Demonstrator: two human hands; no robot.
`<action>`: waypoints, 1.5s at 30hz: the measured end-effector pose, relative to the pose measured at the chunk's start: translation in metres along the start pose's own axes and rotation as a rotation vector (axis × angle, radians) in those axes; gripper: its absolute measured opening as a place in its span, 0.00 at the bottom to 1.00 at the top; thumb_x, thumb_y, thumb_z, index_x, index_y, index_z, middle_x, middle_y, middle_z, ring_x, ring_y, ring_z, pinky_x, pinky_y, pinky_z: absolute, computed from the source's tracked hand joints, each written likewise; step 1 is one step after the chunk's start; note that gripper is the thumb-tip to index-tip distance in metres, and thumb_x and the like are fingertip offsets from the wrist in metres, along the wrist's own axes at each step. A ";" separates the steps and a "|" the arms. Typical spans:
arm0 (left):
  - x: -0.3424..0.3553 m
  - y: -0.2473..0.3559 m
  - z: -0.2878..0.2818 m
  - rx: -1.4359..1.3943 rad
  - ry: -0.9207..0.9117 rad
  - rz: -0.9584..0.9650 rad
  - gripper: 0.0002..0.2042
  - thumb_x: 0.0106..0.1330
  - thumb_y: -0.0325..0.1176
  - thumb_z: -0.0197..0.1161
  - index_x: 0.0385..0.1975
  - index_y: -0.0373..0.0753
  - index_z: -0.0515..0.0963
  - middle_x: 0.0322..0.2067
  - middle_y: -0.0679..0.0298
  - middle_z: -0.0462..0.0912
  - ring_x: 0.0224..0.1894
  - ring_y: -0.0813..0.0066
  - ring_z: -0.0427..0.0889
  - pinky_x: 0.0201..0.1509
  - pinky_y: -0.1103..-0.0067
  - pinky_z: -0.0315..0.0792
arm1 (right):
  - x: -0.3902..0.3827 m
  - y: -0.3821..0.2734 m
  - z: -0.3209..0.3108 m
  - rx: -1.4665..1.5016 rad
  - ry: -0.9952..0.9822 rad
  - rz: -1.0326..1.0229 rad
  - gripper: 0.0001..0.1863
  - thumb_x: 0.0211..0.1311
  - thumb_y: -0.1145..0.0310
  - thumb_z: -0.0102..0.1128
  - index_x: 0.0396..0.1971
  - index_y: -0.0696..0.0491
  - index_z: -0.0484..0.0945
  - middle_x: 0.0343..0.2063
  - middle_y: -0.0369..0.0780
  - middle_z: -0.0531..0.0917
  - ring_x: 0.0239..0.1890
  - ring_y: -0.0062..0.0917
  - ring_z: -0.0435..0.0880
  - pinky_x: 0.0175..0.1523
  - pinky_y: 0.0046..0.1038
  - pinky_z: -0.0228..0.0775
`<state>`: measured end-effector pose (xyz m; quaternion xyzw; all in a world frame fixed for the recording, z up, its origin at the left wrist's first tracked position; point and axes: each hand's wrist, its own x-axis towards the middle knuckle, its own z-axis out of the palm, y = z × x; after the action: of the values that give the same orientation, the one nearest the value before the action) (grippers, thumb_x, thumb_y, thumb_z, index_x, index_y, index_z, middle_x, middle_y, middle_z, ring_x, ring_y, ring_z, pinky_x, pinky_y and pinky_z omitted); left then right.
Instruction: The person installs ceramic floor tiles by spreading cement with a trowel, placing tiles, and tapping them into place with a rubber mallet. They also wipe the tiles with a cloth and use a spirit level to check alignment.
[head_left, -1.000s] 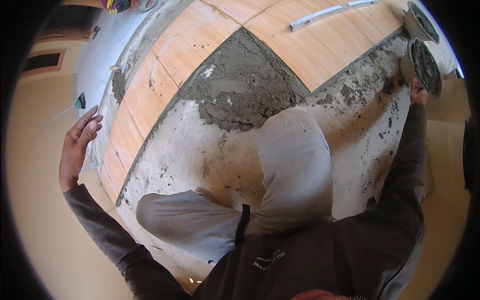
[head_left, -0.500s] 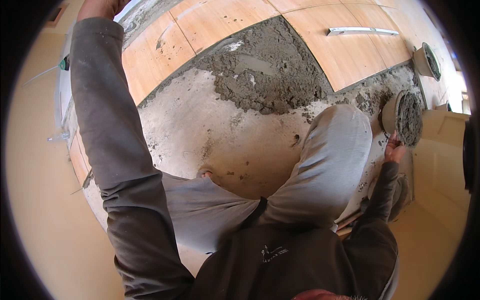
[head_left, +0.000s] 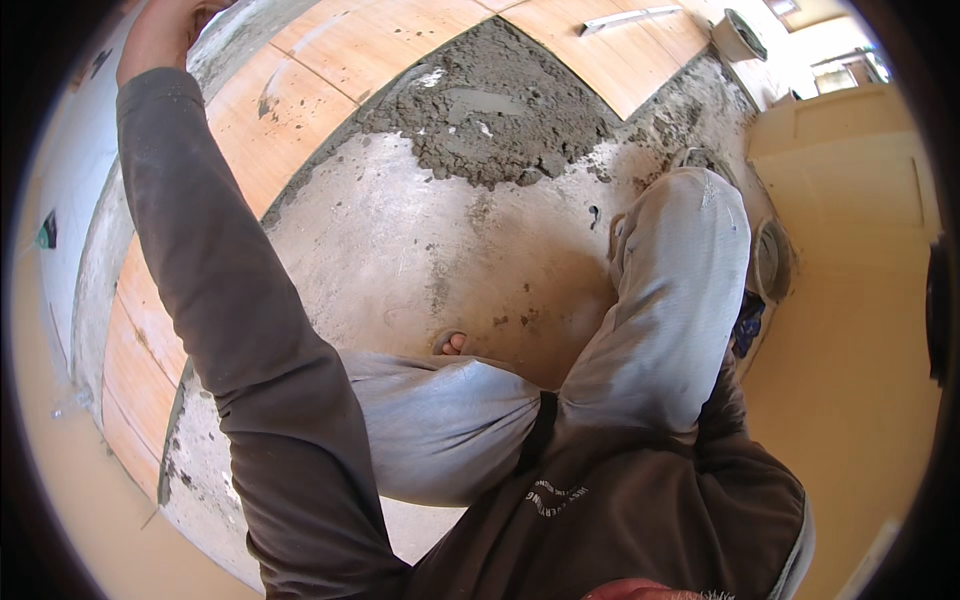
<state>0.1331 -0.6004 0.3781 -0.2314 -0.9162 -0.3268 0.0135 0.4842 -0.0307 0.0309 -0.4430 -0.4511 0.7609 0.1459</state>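
My left hand [head_left: 192,18] is at the top left edge, over the far tiles; the frame cuts it off and its grip cannot be made out. My right hand [head_left: 733,362] is low behind my raised right knee, beside a dark blue crumpled thing [head_left: 748,323]. Its fingers are mostly hidden. In front of me a bed of wet grey mortar [head_left: 510,110] lies on the bare floor [head_left: 360,240], in the corner between laid wood-look tiles [head_left: 335,50]. Past my knee, a bucket rim [head_left: 706,163] shows partly.
A silver spirit level [head_left: 628,18] rests on the tiles at the far right. Behind it stands a bucket [head_left: 738,36]. Another round container [head_left: 768,262] sits by the yellowish wall [head_left: 840,220] on my right. More tiles [head_left: 140,350] run along the left side.
My view and body have turned to the right. My right hand has left the mortar bucket's rim and dropped back behind my knee. My left arm stays stretched forward.
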 end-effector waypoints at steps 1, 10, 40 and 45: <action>-0.002 -0.005 0.002 -0.006 -0.028 0.014 0.24 0.73 0.46 0.62 0.63 0.40 0.80 0.49 0.61 0.86 0.41 0.74 0.84 0.46 0.78 0.78 | -0.010 0.011 0.007 -0.019 -0.014 0.009 0.18 0.80 0.62 0.45 0.49 0.64 0.75 0.50 0.53 0.82 0.52 0.39 0.85 0.53 0.36 0.83; 0.054 -0.101 0.018 -0.179 -0.127 -0.041 0.30 0.74 0.56 0.60 0.71 0.47 0.74 0.54 0.65 0.83 0.51 0.77 0.79 0.60 0.78 0.70 | -0.089 0.006 -0.020 -0.283 -0.030 -0.069 0.17 0.78 0.58 0.55 0.51 0.59 0.77 0.44 0.47 0.84 0.49 0.34 0.87 0.50 0.33 0.82; 0.130 0.013 0.060 0.191 -0.322 -0.245 0.31 0.75 0.54 0.61 0.73 0.45 0.72 0.53 0.66 0.82 0.49 0.75 0.77 0.54 0.78 0.71 | -0.110 0.077 -0.358 -0.554 0.684 -0.128 0.19 0.72 0.56 0.61 0.51 0.56 0.74 0.33 0.40 0.79 0.31 0.28 0.77 0.35 0.35 0.71; 0.117 0.088 0.203 0.158 -0.485 0.129 0.26 0.77 0.44 0.59 0.66 0.31 0.75 0.61 0.47 0.82 0.65 0.64 0.78 0.71 0.73 0.66 | -0.199 0.073 -0.356 -1.080 0.467 -0.586 0.15 0.71 0.59 0.64 0.48 0.50 0.72 0.22 0.30 0.72 0.19 0.16 0.71 0.23 0.23 0.65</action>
<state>0.0928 -0.3697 0.2915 -0.3592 -0.8988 -0.1875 -0.1676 0.8967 0.0037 0.0077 -0.4663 -0.8280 0.2400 0.1985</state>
